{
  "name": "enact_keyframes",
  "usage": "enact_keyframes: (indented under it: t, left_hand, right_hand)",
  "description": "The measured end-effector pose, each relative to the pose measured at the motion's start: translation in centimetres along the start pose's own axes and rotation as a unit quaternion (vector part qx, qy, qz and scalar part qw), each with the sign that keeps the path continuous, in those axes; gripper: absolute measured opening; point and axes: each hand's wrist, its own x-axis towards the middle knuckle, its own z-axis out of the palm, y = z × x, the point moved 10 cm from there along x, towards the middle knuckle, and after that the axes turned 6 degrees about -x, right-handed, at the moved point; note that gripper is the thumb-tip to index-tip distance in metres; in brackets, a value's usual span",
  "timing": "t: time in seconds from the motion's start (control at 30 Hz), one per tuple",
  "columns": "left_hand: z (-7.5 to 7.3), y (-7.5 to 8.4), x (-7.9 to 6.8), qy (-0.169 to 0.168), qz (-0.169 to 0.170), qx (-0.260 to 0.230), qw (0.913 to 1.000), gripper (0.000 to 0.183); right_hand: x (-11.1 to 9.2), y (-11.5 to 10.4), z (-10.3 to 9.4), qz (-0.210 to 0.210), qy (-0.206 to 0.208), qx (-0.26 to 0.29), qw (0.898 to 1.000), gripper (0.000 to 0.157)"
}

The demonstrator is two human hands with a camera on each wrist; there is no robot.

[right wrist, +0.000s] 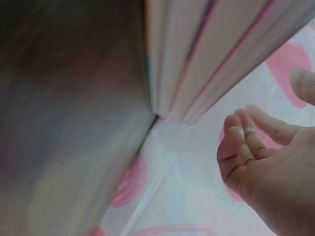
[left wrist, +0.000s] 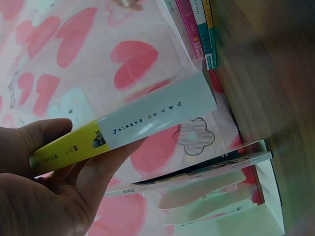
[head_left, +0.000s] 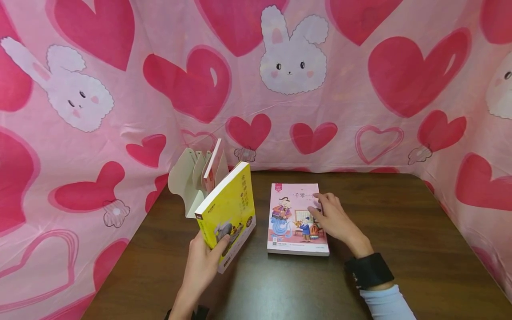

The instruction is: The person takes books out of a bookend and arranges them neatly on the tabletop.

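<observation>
My left hand [head_left: 202, 262] grips a yellow book [head_left: 230, 213] by its lower part, thumb on the front cover. The book is tilted above the table, left of the middle. In the left wrist view, its white and yellow spine [left wrist: 152, 115] faces the camera between thumb and fingers. A pink book [head_left: 298, 240] with cartoon figures on its cover tops a stack lying on the table. Over that stack's right edge is my right hand [head_left: 334, 218], fingers loosely extended. The right wrist view has the right hand [right wrist: 270, 162] beside the stacked books [right wrist: 197, 59], holding nothing.
A cream-coloured book stand [head_left: 182, 178] with dividers stands at the back left of the wooden table [head_left: 400, 266]. One thin book [head_left: 213, 162] stands upright in it. A pink cloth [head_left: 348, 102] with hearts and rabbits hangs behind and along both sides.
</observation>
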Motion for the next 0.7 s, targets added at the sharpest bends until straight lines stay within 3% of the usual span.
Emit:
enact_keyframes:
  t: [0.13, 0.37, 0.6, 0.7]
  left_hand:
    - [0.1, -0.2, 0.2, -0.002, -0.005, -0.005, 1.0000, 0.037]
    - [0.0, -0.2, 0.5, -0.002, -0.007, -0.011, 0.9999, 0.039]
    - [-0.1, -0.3, 0.6, -0.001, -0.014, -0.021, 0.9997, 0.040]
    - [-0.3, -0.2, 0.7, 0.004, -0.013, -0.025, 0.9996, 0.040]
  right_hand:
    - [0.0, -1.7, 0.0, -0.020, 0.013, 0.025, 0.999, 0.053]
    - [0.3, -3.7, 0.3, -0.037, 0.027, 0.057, 0.997, 0.053]
    - [0.1, -5.7, 1.0, -0.064, 0.037, 0.059, 0.995, 0.042]
    - [0.3, -6.8, 1.5, -0.074, 0.031, 0.065, 0.995, 0.044]
